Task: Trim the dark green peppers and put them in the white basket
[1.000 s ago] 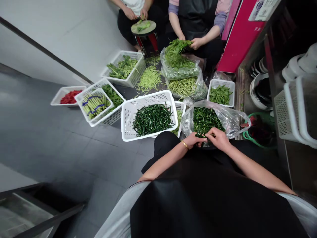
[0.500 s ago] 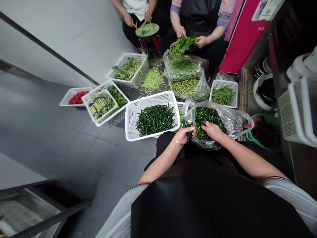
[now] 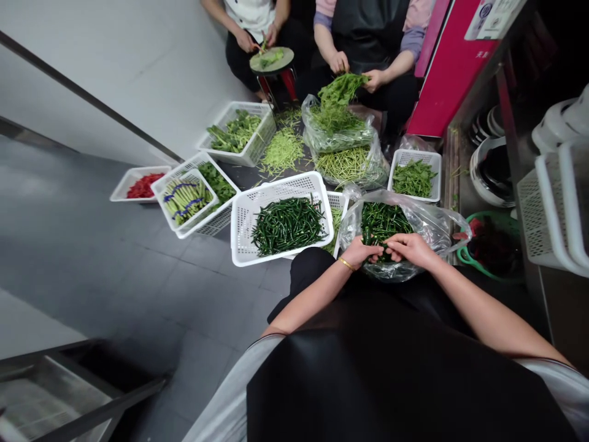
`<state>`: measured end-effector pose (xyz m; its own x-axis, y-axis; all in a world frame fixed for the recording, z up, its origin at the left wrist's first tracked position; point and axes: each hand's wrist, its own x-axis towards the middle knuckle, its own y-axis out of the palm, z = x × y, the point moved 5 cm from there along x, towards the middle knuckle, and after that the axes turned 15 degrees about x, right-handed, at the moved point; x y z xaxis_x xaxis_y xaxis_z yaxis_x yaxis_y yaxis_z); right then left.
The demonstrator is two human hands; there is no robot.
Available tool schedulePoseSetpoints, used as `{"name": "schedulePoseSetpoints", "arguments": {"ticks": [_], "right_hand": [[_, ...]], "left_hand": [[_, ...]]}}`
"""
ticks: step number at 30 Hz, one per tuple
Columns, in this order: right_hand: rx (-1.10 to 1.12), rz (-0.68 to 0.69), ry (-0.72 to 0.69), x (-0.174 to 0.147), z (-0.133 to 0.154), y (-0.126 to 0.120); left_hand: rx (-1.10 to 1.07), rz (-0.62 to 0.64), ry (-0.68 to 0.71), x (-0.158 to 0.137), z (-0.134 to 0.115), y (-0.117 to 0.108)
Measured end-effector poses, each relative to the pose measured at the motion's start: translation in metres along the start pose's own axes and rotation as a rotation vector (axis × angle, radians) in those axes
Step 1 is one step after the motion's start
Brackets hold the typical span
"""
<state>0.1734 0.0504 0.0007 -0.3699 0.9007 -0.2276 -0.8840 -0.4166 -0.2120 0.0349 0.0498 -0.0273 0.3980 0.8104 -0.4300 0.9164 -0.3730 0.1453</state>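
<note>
My left hand (image 3: 359, 253) is closed around a small bunch of dark green chili peppers (image 3: 367, 236). My right hand (image 3: 411, 248) meets it, thumb and fingertips pinched at the end of a chili; the fingers partly hide that end. Both are over the near side of a clear plastic bag (image 3: 430, 224), which lies open with many more green chilies (image 3: 386, 216) inside. To the left, a white perforated basket (image 3: 236, 239) holds a heap of loose green chilies (image 3: 288, 228).
Two people sit opposite, one's hands (image 3: 375, 80) on leafy greens above a bag of stems (image 3: 345, 162). Baskets of red pieces (image 3: 142, 185), bundled green stalks (image 3: 186, 199) and leaves (image 3: 414, 178) stand around. A green basket (image 3: 469, 261) and metal shelf are at right.
My left hand has moved right with its chilies, from the bag's left edge to over the bag. My right hand has drawn back from the heap to meet it.
</note>
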Motion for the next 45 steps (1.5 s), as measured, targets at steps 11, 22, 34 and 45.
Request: {"name": "schedulePoseSetpoints", "arguments": {"ticks": [11,22,34,45], "right_hand": [[-0.752,-0.181,0.113,0.083,-0.003,-0.011],[-0.137,-0.174,-0.045,0.036,0.005,-0.021],[-0.58,-0.068,0.012,0.11,-0.001,0.002],[0.133,-0.125,-0.022,0.036,0.023,-0.026]], "left_hand": [[-0.138,-0.157,-0.05,-0.01,0.009,-0.02],[-0.128,-0.183,0.107,0.017,0.001,-0.01],[-0.208,-0.251,-0.046,-0.008,0.008,-0.032],[-0.116,-0.259,0.095,0.018,-0.018,-0.007]]}}
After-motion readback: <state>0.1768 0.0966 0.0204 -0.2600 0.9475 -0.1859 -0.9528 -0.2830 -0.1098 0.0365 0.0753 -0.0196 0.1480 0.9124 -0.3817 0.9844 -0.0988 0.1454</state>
